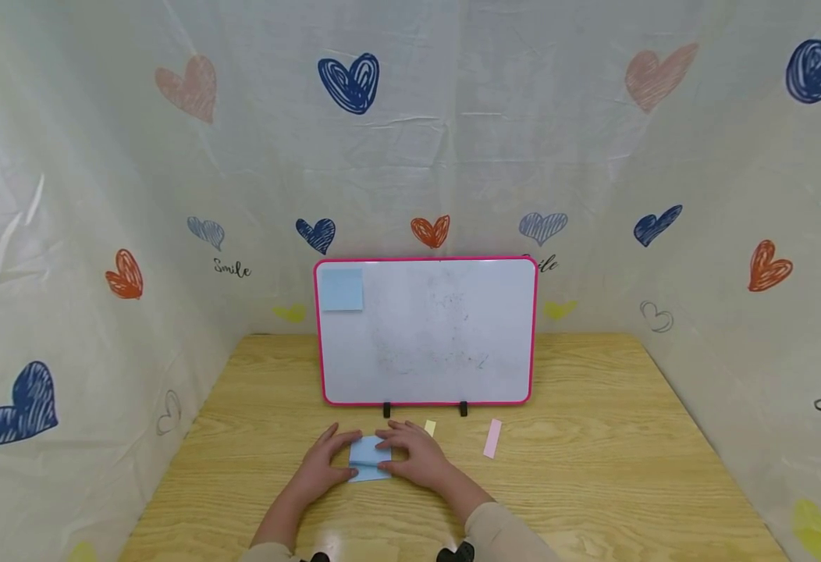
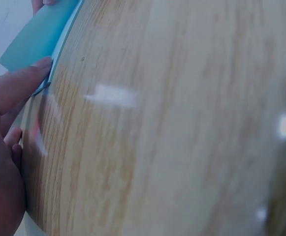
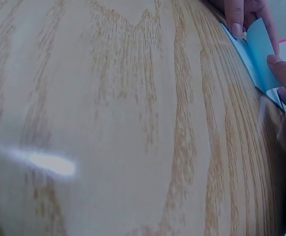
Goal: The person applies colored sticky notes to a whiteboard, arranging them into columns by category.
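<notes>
Light blue sticky notes point(image 1: 370, 450) lie on the table in front of the whiteboard, between both hands. Across them, one blue flap point(image 3: 262, 49) stands raised from the lower strip, as the right wrist view shows. My left hand point(image 1: 321, 466) holds the left side, its thumb on the near strip and its fingers at the far corner. On the right side my right hand point(image 1: 417, 457) grips the flap, with the thumb against its near face and fingers over the far part. The right fingers' undersides are hidden.
A whiteboard point(image 1: 446, 336) with a pink frame stands on black feet behind the hands. One blue sticky note point(image 1: 342, 289) is on its upper left. A yellow strip point(image 1: 430, 427) and a pink strip point(image 1: 492, 439) lie right of the notes. Heart-printed sheeting point(image 1: 453, 156) surrounds the table.
</notes>
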Tool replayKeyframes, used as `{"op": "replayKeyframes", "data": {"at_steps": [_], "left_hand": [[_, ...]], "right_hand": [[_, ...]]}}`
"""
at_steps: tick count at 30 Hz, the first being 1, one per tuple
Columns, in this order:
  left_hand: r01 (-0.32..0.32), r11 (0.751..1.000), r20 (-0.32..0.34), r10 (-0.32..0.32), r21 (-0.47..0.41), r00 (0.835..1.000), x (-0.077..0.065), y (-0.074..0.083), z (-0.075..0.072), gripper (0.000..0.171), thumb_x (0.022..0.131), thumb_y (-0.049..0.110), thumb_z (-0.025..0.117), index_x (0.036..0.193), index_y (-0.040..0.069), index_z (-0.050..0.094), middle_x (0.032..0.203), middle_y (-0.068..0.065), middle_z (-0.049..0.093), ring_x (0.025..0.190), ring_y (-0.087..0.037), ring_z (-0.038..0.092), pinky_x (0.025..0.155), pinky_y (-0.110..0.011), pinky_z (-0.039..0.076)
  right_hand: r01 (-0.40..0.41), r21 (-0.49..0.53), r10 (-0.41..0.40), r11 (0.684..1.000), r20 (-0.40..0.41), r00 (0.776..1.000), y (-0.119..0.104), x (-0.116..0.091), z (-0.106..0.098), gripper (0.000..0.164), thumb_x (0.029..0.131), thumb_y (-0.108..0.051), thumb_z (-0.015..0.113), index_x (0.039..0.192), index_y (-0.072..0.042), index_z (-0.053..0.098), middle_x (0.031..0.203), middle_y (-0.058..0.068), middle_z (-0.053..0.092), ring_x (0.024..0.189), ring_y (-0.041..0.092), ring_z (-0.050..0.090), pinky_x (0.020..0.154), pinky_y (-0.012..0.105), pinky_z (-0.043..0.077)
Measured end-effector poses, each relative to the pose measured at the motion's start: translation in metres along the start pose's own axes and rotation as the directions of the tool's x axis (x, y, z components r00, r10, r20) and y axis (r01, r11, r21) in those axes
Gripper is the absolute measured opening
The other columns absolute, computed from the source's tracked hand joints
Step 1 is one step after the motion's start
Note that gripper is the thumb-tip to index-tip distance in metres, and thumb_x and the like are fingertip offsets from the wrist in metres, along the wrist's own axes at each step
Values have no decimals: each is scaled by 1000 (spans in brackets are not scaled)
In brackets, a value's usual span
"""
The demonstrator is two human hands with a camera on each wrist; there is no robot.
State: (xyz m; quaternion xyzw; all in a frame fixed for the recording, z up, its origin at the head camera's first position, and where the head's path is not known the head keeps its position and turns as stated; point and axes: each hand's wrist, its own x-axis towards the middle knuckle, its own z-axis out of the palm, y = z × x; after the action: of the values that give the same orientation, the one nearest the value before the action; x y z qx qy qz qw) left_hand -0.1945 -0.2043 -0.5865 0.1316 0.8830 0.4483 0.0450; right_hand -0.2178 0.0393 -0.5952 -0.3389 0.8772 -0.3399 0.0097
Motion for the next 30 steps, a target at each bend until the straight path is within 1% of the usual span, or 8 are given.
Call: {"op": "replayKeyframes", "data": {"at_steps": [5,7,10,14,17,23,26,30], "left_hand": [[-63,998,-13,63,30,998,-1,-2,2,55,75,13,84,126,11,64,136,-10,56,139,-47,24,100,-71,23],[-66,997,-13,67,36,998,-1,-2,2,55,75,12,84,126,11,64,136,-9,56,139,-47,24,100,-71,24],[-53,998,-19,53,32,998,-1,-1,3,56,74,11,84,126,10,64,137,-9,56,139,-45,24,102,-70,23],[-39,999,-32,40,33,999,-1,-1,3,57,75,11,84,127,9,63,137,-9,56,140,-44,24,103,-69,23],[-35,999,-35,36,42,999,-1,0,2,57,75,12,84,128,10,63,137,-9,55,139,-44,25,102,-69,24],[-24,999,-23,25,39,999,-1,4,0,58,75,13,84,129,11,62,139,-9,54,140,-44,24,103,-68,24],[-28,999,-20,29,45,999,-1,4,0,59,75,13,84,129,10,62,139,-9,54,140,-44,24,103,-68,24],[-20,998,-20,21,54,1000,-2,3,1,59,75,13,84,129,10,62,138,-8,55,140,-43,24,104,-67,24]], "right_hand": [[26,45,-24,999,-54,998,3,-1,1,17,90,-29,71,101,-16,76,133,-2,60,133,24,44,112,44,27],[40,69,-34,997,-78,996,4,-1,1,13,90,-25,71,95,-14,76,130,0,62,131,26,47,110,45,30],[21,139,-6,990,-105,994,5,0,2,11,90,-22,71,90,-12,77,127,0,64,128,27,50,107,44,35],[-24,222,56,975,-135,989,4,-1,1,7,89,-20,73,88,-13,77,123,-1,65,120,24,54,100,41,42],[-39,239,78,970,-155,985,3,-1,0,6,89,-19,73,87,-14,76,121,-2,65,116,23,56,97,39,44],[-40,251,92,967,-199,976,4,-2,1,10,91,-18,70,84,-12,75,117,-1,66,112,22,58,95,38,46],[-56,272,116,961,-210,971,4,-2,1,10,91,-18,70,84,-12,74,115,-1,67,110,21,60,92,36,48],[-112,312,178,943,-192,965,5,-2,1,9,91,-18,71,85,-12,74,114,-3,67,108,19,60,92,33,48]]}}
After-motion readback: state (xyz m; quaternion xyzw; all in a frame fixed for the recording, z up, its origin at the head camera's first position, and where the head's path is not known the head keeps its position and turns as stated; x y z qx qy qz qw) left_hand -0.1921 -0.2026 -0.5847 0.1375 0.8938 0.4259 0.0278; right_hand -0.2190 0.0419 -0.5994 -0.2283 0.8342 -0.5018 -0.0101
